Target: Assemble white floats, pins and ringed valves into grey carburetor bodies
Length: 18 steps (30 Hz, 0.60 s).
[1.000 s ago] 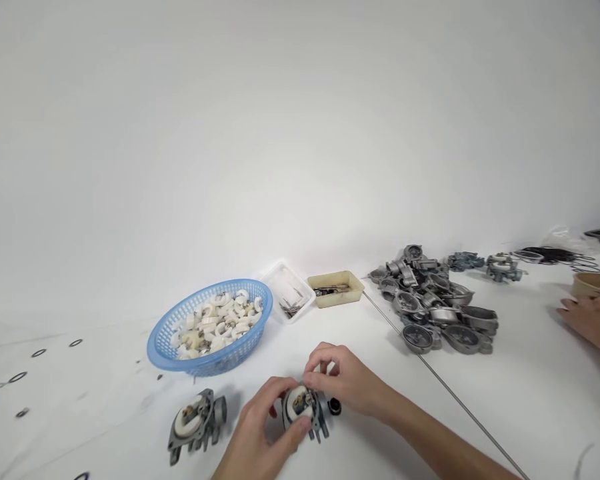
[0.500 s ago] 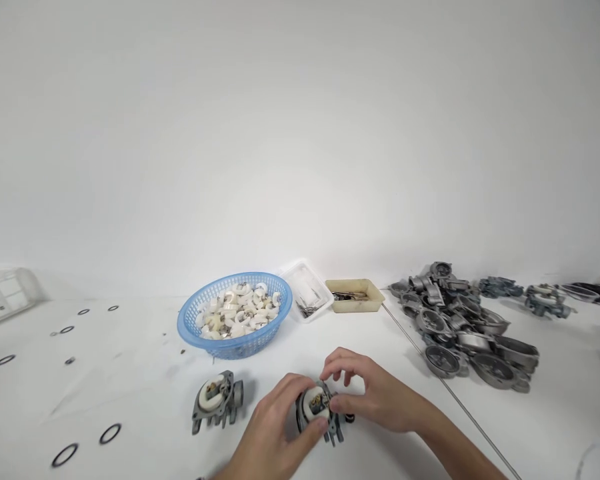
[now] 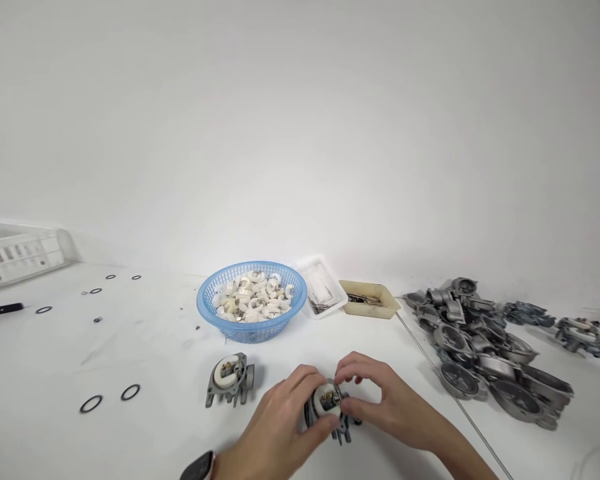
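A grey metal carburetor point(image 3: 326, 401) with a white float stands tilted on the table between my hands. My left hand point(image 3: 287, 423) wraps its left side, fingers behind and thumb in front. My right hand point(image 3: 380, 400) curls at its right side, thumb against the body near the float's hinge and index finger at the top edge. Whether a small part sits between those right fingertips I cannot make out. Left of my hands stands a second carburetor point(image 3: 230, 380), also with a white float and brass parts on top.
A blue basket point(image 3: 253, 328) holds many white floats. Beside it are a white tray point(image 3: 339, 301) and a cream tray point(image 3: 394, 307) with thin metal parts. A thin rod point(image 3: 467, 417) runs past a carburetor-part pile point(image 3: 485, 357). Black rings point(image 3: 91, 404) lie left.
The view has turned left and tilted slightly, so the scene sits further right. Both hands stay around the same carburetor, with little change in their grip.
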Available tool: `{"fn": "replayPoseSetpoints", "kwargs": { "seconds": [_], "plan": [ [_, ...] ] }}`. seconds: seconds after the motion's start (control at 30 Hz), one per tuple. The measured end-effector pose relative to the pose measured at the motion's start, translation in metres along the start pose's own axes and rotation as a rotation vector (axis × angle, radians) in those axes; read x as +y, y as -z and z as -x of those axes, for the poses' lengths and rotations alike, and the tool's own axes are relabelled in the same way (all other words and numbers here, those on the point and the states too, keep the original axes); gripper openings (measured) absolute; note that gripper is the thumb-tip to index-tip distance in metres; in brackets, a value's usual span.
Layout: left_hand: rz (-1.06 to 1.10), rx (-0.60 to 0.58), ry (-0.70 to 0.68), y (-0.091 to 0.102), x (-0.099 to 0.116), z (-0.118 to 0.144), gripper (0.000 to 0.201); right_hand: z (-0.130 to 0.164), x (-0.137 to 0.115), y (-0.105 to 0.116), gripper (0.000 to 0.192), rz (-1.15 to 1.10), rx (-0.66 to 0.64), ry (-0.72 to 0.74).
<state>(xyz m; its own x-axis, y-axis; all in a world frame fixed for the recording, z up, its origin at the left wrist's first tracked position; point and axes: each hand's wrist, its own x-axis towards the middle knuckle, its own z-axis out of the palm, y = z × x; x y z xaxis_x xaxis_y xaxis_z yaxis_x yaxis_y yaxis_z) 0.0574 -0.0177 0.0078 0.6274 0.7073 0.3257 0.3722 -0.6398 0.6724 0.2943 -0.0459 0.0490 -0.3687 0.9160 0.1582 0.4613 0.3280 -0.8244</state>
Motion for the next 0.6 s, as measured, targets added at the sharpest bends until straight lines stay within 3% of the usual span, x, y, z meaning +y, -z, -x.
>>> {"fn": "replayPoseSetpoints", "kwargs": {
  "seconds": [0.6],
  "plan": [
    [0.026, -0.016, -0.001, 0.0042, 0.0056, 0.0036, 0.026, 0.0010, -0.0003, -0.0022, 0.010, 0.002, -0.015, -0.009]
  ]
}}
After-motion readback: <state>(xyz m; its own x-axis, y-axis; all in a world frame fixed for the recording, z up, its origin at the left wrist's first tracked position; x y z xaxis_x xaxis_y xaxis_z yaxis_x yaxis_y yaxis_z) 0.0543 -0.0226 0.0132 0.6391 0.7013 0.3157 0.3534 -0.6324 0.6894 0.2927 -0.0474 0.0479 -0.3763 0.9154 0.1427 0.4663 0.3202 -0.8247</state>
